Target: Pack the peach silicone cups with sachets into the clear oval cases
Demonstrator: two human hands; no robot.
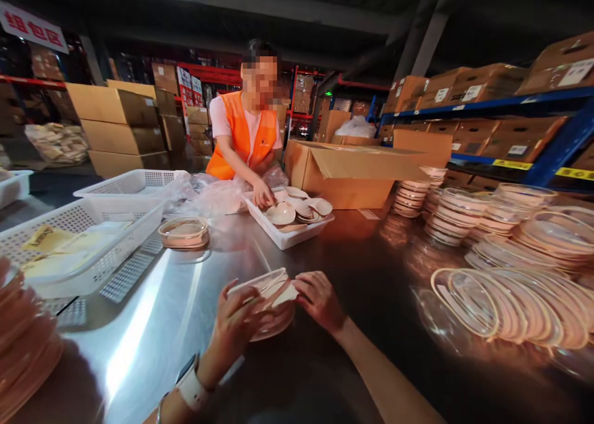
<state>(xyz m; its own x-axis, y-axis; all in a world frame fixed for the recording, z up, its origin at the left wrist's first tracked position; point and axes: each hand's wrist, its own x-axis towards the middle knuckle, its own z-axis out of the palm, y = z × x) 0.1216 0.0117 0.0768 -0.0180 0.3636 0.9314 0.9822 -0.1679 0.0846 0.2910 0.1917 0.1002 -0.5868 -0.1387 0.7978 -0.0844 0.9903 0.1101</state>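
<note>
My left hand (236,319) is wrapped around the side of a clear, rounded plastic pack (273,325) with pinkish contents, tilted above the metal table. My right hand (320,300) pinches the corner of a white flap or card (285,295) at the top of this pack. Whether the flap is part of the pack or a separate piece, I cannot tell. Past my hands, a white tray (290,238) holds several pale, rounded flat pieces (281,213), and a co-worker's hand (263,195) reaches into it. A short stack of similar clear packs (184,232) sits to the left.
Many clear packs (510,300) lie fanned and stacked at the right. More packs (23,343) rise at the near left edge. White perforated baskets (97,269) stand at left, with plastic bags (208,192) behind. An open cardboard box (343,182) stands beside the co-worker (245,133).
</note>
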